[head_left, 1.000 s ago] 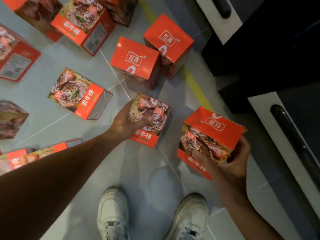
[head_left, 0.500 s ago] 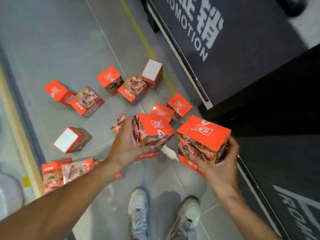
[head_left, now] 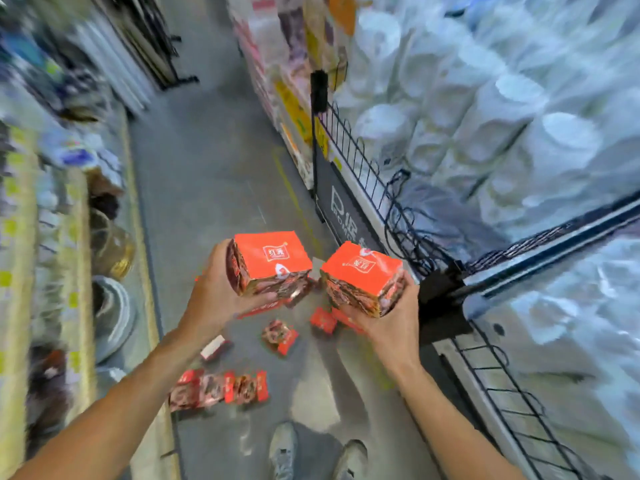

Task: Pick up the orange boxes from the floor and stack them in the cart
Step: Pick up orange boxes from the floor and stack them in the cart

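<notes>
My left hand [head_left: 214, 299] grips an orange box [head_left: 272, 261] from its left side and underneath, held up at chest height. Beside it, my right hand [head_left: 388, 323] holds a second orange box [head_left: 362, 277] from below, tilted slightly. The two boxes are close together but apart. Far below on the grey floor lie several more orange boxes [head_left: 278, 336], some in a row [head_left: 218, 388]. A black wire cart or display rack [head_left: 446, 289] stands just right of my right hand; the view is blurred.
A wire-fenced display with white wrapped packs [head_left: 502, 133] fills the right side. Shelves of goods [head_left: 52, 202] run along the left. The grey aisle floor [head_left: 214, 168] stretches ahead between them. My two shoes [head_left: 311, 452] show at the bottom.
I have stood up: the view rose from the floor to the aisle. Both hands lifted their boxes high, and the boxes on the floor now look small and far below.
</notes>
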Available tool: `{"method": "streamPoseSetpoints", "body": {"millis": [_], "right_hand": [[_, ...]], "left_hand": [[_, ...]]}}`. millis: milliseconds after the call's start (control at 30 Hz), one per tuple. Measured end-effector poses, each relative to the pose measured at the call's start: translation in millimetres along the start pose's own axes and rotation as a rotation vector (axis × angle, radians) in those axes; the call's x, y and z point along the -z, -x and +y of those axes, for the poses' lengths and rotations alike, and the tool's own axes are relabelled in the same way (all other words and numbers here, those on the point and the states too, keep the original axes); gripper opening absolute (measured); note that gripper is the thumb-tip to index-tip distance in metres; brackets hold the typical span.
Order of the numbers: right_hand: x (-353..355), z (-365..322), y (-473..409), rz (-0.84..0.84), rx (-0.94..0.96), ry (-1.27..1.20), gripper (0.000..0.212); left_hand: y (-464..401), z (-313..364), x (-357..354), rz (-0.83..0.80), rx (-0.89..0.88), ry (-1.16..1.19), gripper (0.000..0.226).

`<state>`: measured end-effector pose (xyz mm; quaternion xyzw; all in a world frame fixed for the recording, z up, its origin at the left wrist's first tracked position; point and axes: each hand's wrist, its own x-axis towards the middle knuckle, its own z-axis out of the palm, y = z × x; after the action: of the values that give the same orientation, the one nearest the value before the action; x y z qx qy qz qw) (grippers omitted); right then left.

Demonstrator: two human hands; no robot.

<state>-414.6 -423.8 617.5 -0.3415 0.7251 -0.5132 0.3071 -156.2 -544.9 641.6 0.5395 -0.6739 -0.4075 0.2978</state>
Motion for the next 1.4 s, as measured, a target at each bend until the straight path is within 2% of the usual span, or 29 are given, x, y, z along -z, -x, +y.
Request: {"method": "streamPoseSetpoints", "body": {"millis": [167,267,367,533,800,1067,1300,1400], "right_hand": [[7.1,-79.1,17.9,-0.013,0.118,-0.05,0.105],[2.3,-113.1,25.0,-0.044,0.194,-0.078,0.097],[-7.9,-138.2,29.4,-0.086,0.233,-0.054,0.099],[-28.6,-167.5,29.4,-0.174,0.25,0.006,0.107],[-68.6,-203.0,28.8,-0.288,0.332,0.0,0.103],[-123.5,-225.4,21.5,-0.577,0.412,-0.073,0.097],[-170.8,-237.0,42.3,-0.915,0.464,-0.075,0.096],[-188.6,-230.9,68.0,-1.119,0.409,-0.132,0.096]], "left_hand": [[28.4,62.1,53.6,0.119,-0.045,0.185,0.099],[39.2,73.3,78.4,0.175,-0.059,0.187,0.107],[50.1,80.9,101.7,0.227,-0.098,0.121,0.096],[56.4,71.3,141.3,0.275,-0.117,0.087,0.094],[66.7,54.4,184.6,0.383,-0.099,0.056,0.092],[114.7,51.8,211.6,0.617,0.045,0.08,0.094],[209.4,72.0,203.1,0.986,0.245,0.024,0.088],[261.2,81.0,185.0,1.133,0.315,0.029,0.088]]}}
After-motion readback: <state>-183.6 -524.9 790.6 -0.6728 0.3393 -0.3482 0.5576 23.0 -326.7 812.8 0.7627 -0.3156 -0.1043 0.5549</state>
